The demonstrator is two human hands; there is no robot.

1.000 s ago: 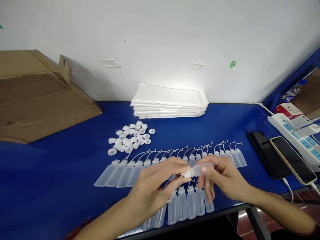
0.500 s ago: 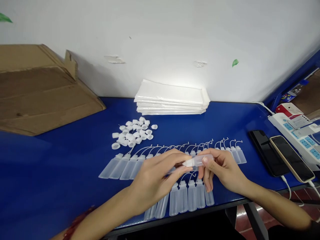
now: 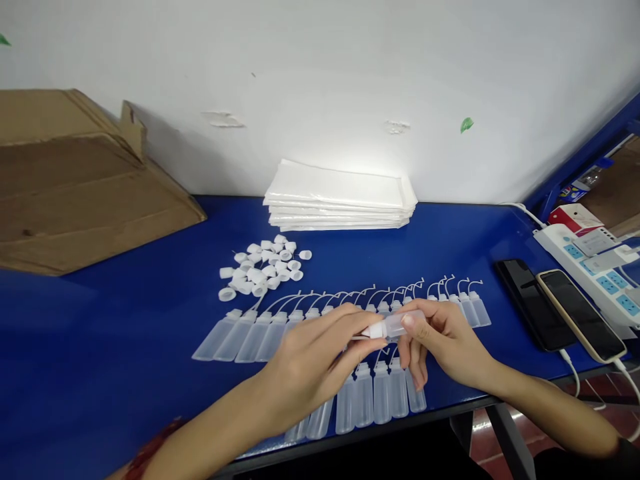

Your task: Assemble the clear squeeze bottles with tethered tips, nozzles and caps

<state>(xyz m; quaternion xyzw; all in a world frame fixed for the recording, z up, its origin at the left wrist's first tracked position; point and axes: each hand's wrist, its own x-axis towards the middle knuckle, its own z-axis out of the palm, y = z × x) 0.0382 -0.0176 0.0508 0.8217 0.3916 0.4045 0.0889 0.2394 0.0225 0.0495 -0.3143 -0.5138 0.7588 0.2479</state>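
The left hand [image 3: 315, 357] and right hand [image 3: 447, 343] block the middle of the far row of bottles [image 3: 240, 338], and the left forearm covers part of the near row of bottles [image 3: 364, 398] at its left end, so neither can be counted surely. The cardboard [image 3: 75, 200] runs out of view on the left, and a red band [image 3: 153, 450] at the left wrist is blurred (its make cannot be told).

The held bottle [image 3: 395, 325] is between the two hands, above the bench [image 3: 115, 347], in front of the far row; its base end is partly covered by the right hand. The right thumb and forefinger pinch its body, while the remaining fingers hang loosely curled below. The left thumb and forefinger close around its white top [image 3: 377, 329]; how firmly they press cannot be told. A thin pale tube [image 3: 358, 338] shows between those fingers, its far end hidden. The other left fingers lie folded out of sight.

The left forearm slants up from the bottom edge, back of the hand upward, fingertips aimed right. The right forearm comes in from the lower right, fingertips aimed left, meeting the left hand across the bottle, which lies almost level.
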